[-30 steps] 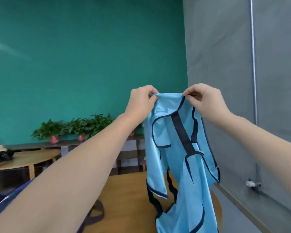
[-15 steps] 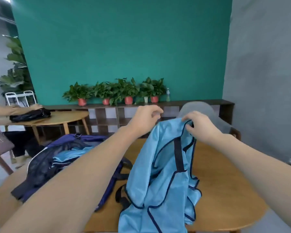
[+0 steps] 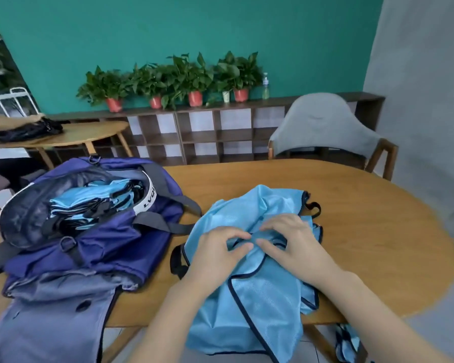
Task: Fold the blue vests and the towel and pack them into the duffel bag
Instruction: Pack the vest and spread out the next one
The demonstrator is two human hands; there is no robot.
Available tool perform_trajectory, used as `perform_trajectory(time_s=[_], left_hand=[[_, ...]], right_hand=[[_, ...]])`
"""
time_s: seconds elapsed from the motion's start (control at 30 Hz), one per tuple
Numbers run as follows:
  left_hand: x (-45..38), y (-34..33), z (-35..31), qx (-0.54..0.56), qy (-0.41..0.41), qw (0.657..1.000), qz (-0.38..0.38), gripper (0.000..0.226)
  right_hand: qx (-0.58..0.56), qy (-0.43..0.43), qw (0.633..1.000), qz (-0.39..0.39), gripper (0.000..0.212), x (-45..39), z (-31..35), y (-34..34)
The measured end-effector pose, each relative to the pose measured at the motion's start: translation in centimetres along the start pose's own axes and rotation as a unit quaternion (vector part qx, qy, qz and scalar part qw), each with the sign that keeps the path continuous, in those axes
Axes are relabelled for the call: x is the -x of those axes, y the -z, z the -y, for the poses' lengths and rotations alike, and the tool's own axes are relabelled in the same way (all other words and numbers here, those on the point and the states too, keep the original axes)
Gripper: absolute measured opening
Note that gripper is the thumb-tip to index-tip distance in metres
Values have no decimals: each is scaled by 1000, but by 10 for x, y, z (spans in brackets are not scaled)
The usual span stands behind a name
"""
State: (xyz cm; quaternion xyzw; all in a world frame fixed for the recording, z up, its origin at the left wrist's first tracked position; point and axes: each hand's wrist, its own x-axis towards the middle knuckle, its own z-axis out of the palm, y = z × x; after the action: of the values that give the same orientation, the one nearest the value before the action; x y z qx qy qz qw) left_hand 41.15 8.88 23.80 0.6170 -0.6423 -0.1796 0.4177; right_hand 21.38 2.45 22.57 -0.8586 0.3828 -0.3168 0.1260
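Resting on the oval wooden bench (image 3: 351,205), a light-blue mesh vest with dark navy trim (image 3: 260,297), rumpled, its lower part draped over the near bench edge; left hand (image 3: 215,255) and right hand (image 3: 296,247) both on top of the vest near its middle, fingers curled and bunching the fabric, thumb and forefinger of each seeming to pinch a fold, fingertips of the two hands close together. Lying to the left on the same bench, an open navy-blue duffel bag with grey straps (image 3: 89,231), just beside the vest, with more folded light-blue vests (image 3: 89,203) stacked inside its mouth. Standing beyond the far bench edge, a grey padded chair with wooden legs (image 3: 323,127)
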Motion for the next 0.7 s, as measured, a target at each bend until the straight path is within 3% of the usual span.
perform_trajectory(time_s=[0.1, 0.2, 0.3, 0.37, 0.5, 0.63, 0.7], left_hand=[[-3, 13, 8, -13, 2, 996, 85, 23], [-5, 21, 22, -41, 17, 989, 145, 26], [-11, 20, 36, -90, 7, 981, 169, 27], [-17, 18, 40, -102, 5, 982, 158, 24], [-24, 19, 44, -109, -1, 991, 80, 21], [-26, 23, 51, -151, -12, 988, 39, 22], [-26, 24, 55, -159, -6, 987, 3, 26]], right_hand=[[-28, 43, 997, 65, 44, -3, -2, 1], [-127, 0, 986, 107, 44, -8, -9, 17], [-69, 26, 985, 157, 49, -8, -15, 11], [-88, 32, 988, 121, 36, -9, -14, 4], [-218, -79, 973, 3, 9, -19, -13, 24], [-266, -157, 940, -142, 10, -18, -32, 51], [-243, -182, 937, -172, 15, -14, -41, 58]])
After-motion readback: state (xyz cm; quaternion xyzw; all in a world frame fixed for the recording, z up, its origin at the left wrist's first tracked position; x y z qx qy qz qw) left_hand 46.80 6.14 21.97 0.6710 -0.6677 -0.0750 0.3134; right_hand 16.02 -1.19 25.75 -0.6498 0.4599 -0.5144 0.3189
